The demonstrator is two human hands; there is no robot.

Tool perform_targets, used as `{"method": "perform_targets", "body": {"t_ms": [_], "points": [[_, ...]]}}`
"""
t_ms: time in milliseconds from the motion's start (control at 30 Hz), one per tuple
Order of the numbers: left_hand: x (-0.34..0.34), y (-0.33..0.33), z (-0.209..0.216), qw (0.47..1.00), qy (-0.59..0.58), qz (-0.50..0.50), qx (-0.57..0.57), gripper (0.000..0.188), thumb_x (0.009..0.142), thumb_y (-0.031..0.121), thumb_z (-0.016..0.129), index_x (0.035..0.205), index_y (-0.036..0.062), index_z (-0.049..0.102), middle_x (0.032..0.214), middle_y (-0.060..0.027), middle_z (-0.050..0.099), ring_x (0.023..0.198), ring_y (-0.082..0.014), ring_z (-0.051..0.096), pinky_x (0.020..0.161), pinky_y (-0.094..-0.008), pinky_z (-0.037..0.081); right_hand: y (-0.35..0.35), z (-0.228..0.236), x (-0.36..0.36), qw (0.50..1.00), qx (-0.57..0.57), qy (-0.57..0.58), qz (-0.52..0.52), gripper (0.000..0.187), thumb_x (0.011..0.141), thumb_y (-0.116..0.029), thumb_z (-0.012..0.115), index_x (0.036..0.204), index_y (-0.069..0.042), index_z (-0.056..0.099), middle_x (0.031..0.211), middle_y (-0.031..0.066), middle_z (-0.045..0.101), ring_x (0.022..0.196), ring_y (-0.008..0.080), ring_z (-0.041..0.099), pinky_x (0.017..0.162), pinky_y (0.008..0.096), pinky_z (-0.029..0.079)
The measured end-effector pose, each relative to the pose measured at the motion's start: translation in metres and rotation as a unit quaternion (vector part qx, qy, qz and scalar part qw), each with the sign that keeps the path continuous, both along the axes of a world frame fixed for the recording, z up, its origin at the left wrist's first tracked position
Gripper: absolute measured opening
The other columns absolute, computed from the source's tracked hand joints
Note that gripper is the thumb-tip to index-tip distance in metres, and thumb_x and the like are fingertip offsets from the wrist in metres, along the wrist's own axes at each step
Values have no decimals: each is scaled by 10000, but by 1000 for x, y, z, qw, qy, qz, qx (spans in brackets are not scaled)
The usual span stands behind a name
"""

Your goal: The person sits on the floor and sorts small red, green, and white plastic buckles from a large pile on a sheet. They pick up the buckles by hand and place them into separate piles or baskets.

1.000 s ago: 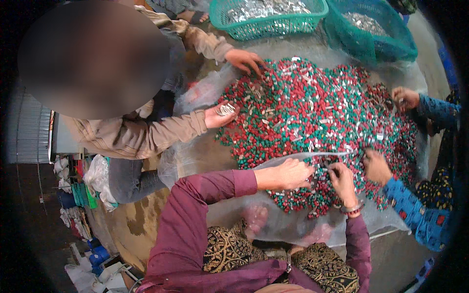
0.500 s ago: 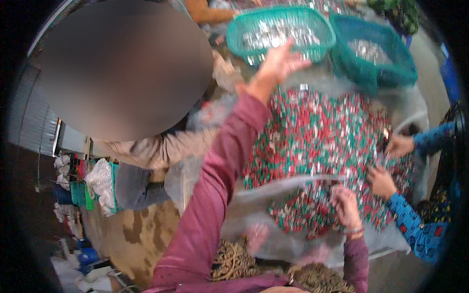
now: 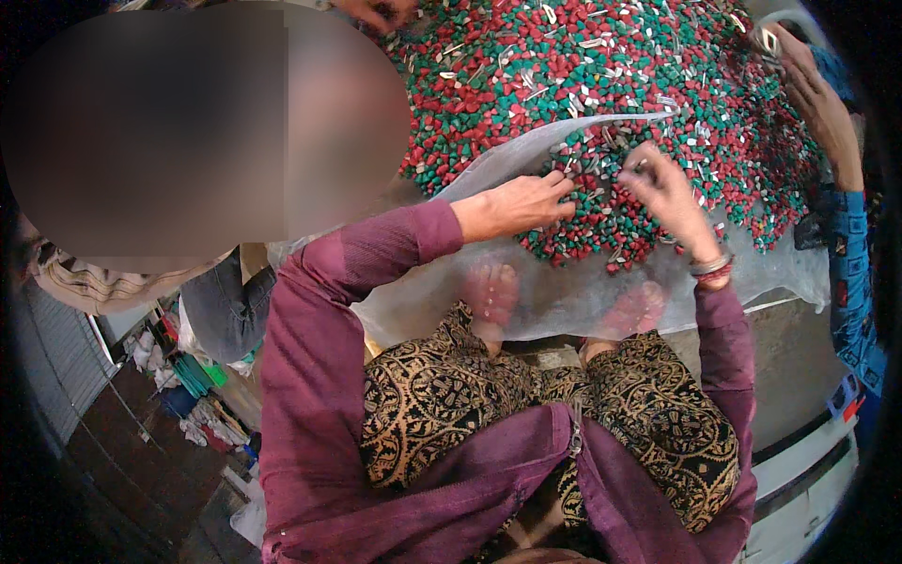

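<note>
A wide pile of small red and green pieces (image 3: 526, 75), mixed with slim silvery-white pieces (image 3: 592, 43), lies in front of me. My left hand (image 3: 526, 202) is at the pile's near part, its fingers bent down against the pieces. To its right, my right hand (image 3: 662, 193) hovers low over the same heap, slightly blurred, with fingers curled inward toward the thumb. Whatever either hand pinches is hidden or too small to name. A fold of clear plastic sheet (image 3: 507, 155) rises between the near pieces and the main heap.
Plastic sheet (image 3: 423, 305) extends from the pile over my bare feet (image 3: 491, 293). At the right, a co-worker's hand (image 3: 816, 94) in a blue patterned sleeve reaches to the heap. Another person sits close on the left, where jeans (image 3: 221, 310) show.
My left hand has come back from the green basket at the far side to the near pile. The view has tipped down, and the baskets are out of sight. My right hand stays over the pile.
</note>
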State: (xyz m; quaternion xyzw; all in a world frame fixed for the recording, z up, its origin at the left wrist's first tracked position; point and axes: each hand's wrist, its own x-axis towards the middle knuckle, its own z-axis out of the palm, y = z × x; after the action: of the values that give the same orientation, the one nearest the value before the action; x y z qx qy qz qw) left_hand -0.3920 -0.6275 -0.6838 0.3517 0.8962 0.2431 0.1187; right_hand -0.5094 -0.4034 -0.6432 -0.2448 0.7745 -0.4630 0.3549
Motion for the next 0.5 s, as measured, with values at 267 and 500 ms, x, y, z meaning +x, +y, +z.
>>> {"method": "perform_targets", "body": {"t_ms": [267, 500], "points": [[1, -34, -1, 995, -8, 102, -20, 265, 770, 60, 552, 1029, 52, 493, 965, -110, 495, 958, -283, 539, 711, -357, 524, -11, -40, 49, 910, 140, 360, 150, 280, 801, -67, 574, 1079, -70, 537, 829, 82, 552, 784, 248, 618, 573, 352, 499], [-5, -15, 25, 994, 42, 70, -68, 305, 755, 108, 583, 1057, 96, 541, 1007, -87, 470, 1005, -269, 505, 581, -339, 551, -13, -50, 49, 872, 187, 415, 181, 153, 770, -51, 568, 904, -72, 496, 798, 58, 533, 763, 204, 609, 538, 326, 512]]}}
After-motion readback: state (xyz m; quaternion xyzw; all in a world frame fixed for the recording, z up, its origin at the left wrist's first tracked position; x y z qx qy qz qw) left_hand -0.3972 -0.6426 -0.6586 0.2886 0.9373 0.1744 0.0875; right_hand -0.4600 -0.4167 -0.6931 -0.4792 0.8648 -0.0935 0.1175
